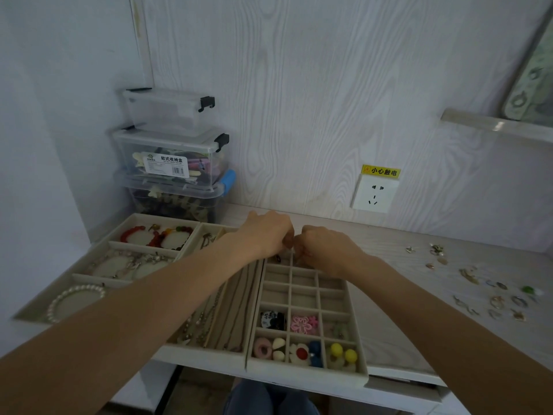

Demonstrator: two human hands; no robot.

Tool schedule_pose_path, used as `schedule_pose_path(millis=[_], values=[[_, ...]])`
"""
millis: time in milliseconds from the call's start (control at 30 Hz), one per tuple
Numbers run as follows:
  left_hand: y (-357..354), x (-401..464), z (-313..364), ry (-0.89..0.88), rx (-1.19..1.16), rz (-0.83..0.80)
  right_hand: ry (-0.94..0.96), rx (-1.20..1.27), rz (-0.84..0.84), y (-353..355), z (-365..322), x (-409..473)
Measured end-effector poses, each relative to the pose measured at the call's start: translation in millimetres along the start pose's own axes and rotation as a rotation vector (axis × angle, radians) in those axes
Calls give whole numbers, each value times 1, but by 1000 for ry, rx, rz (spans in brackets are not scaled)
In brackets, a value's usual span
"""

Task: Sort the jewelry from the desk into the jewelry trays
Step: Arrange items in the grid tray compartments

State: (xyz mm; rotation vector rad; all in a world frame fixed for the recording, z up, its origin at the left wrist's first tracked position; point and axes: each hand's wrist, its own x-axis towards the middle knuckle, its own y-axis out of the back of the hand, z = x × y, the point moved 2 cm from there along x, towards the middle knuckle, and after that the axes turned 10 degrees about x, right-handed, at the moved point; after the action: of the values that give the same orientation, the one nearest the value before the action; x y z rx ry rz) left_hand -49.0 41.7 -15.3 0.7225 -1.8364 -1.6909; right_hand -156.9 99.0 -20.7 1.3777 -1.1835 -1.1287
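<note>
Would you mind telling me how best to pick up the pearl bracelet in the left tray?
Pinch the pearl bracelet by its far arc, coming from above: it lies flat as an open ring in its own compartment, whose walls block a sideways approach.

Dim, bluish indoor light, wide-angle head view.

I see flat, soft light with no glare; the wall [329, 100] reads grey-violet and faint shadows pool under my forearms across the trays [302, 298]. Straight lines bow towards the frame edges, and the shelf [493, 124] at upper right smears out of focus. The small jewelry [490, 292] near the desk [419, 295]'s right edge is too soft to make out. My hands [269, 235] look slightly motion-blurred.
</note>
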Motion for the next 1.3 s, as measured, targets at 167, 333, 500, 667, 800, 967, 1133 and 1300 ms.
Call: schedule_pose_path(millis=[167,333,500,667,800,967,1133,1300], values=[[1,0,1,7,1,10,40,-200,-64,2,-5,0],[0,-1,0,18,14,24,103,-377,-32,0,-12,3],[2,-2,-1,8,4,26,88,-383,-30,0,-13,3],[3,-3,-2,11,-4,11,68,-257,-53,3,-8,4],[4,-3,-2,6,-12,12,68,-187,9,1,-4,2],[5,-4,-2,11,5,14,35,-112,98,-4,-2,-1],[4,-3,-2,11,-3,16,9,-109,175,-4,-2,-5],[3,-2,-2,10,-3,4,-129,-59,200,-1,2,-3]])
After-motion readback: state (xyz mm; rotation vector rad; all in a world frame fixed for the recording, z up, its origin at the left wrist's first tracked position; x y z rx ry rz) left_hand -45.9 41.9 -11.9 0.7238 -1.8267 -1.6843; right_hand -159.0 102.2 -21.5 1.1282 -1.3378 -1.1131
